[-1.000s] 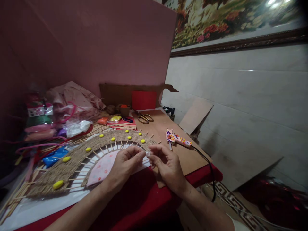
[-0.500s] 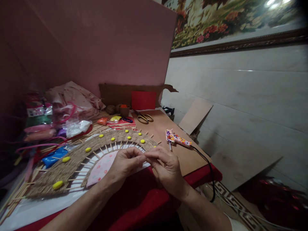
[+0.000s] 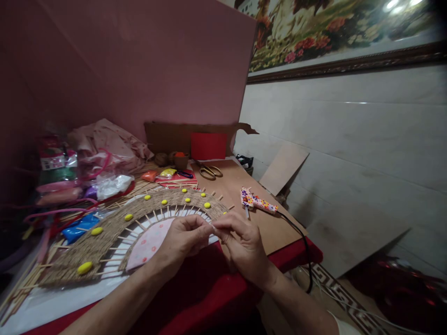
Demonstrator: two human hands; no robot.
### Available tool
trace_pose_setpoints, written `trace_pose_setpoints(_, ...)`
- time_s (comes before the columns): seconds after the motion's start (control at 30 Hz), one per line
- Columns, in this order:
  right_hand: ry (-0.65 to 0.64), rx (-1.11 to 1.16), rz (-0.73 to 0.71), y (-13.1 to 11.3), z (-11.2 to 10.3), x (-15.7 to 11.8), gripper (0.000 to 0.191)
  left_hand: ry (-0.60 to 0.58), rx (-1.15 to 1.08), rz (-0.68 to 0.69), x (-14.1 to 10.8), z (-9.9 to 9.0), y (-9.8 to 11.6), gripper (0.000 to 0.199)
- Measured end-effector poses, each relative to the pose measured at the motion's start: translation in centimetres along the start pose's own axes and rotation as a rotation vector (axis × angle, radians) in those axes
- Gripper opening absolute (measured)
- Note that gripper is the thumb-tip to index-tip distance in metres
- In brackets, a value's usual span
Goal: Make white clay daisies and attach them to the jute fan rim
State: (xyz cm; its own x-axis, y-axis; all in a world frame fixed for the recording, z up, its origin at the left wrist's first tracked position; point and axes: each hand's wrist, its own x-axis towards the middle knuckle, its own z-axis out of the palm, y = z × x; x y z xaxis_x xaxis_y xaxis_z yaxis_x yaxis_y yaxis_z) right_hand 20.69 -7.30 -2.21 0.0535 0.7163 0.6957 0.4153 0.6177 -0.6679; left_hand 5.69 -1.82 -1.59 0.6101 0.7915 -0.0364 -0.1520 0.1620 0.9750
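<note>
My left hand (image 3: 190, 237) and my right hand (image 3: 242, 239) meet fingertip to fingertip above the table's front edge. Both are closed in a pinch; whatever lies between the fingertips is too small to make out. Behind and left of them lies a fan-shaped craft piece (image 3: 113, 232) of wound twine over thin wooden sticks. Yellow oval pieces (image 3: 84, 268) dot its twine band. Its inner part is pale pink cloth (image 3: 150, 245) with small reddish prints, partly hidden by my left hand and forearm.
A flower-patterned glue gun (image 3: 258, 202) rests on brown cardboard (image 3: 275, 232), its black cord running off the right edge. Gold-handled scissors (image 3: 209, 173) lie farther back. Bags of coloured clay (image 3: 78, 228), pink cloth (image 3: 108, 144) and loose sticks crowd the left. Red cloth (image 3: 195, 293) covers the front edge.
Both hands stay pinched together, with only a slight shift of the fingertips to the right. The craft piece and tools appear unmoved.
</note>
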Motion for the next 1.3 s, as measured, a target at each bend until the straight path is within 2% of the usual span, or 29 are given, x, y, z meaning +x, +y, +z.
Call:
trace_pose_setpoints(0.17,0.013,0.039,-0.020,0.25,0.15,-0.24,0.023,-0.080,-0.078,-0.089,0.12,-0.31,0.01,0.030)
trace_pose_setpoints(0.3,0.010,0.001,-0.004,-0.15,-0.13,-0.06,0.028,-0.097,-0.181,-0.111,0.12,-0.47,0.03,0.030)
trace_pose_setpoints(0.47,-0.043,0.004,0.001,-0.44,0.17,0.01,0.019,-0.107,-0.190,-0.082,0.09,-0.50,-0.39,0.036)
trace_pose_setpoints(0.6,0.024,-0.022,0.045,-0.37,0.60,-0.19,0.006,-0.077,-0.155,-0.067,0.02,-0.30,-0.43,0.041)
trace_pose_setpoints(0.67,0.048,-0.041,0.045,-0.32,0.63,-0.31,0.007,-0.074,-0.142,-0.079,0.01,-0.21,-0.30,0.038)
trace_pose_setpoints(0.87,0.010,-0.024,-0.022,-0.21,0.28,-0.33,0.019,-0.060,-0.161,-0.086,0.18,-0.16,-0.06,0.034)
trace_pose_setpoints(1.13,0.021,0.054,0.033,-0.34,0.73,-0.20,0.010,-0.116,-0.155,-0.098,0.13,-0.28,-0.16,0.036)
trace_pose_setpoints(1.3,-0.012,0.054,0.073,-0.61,0.56,-0.02,0.012,-0.080,-0.184,-0.079,0.02,-0.32,-0.23,0.041)
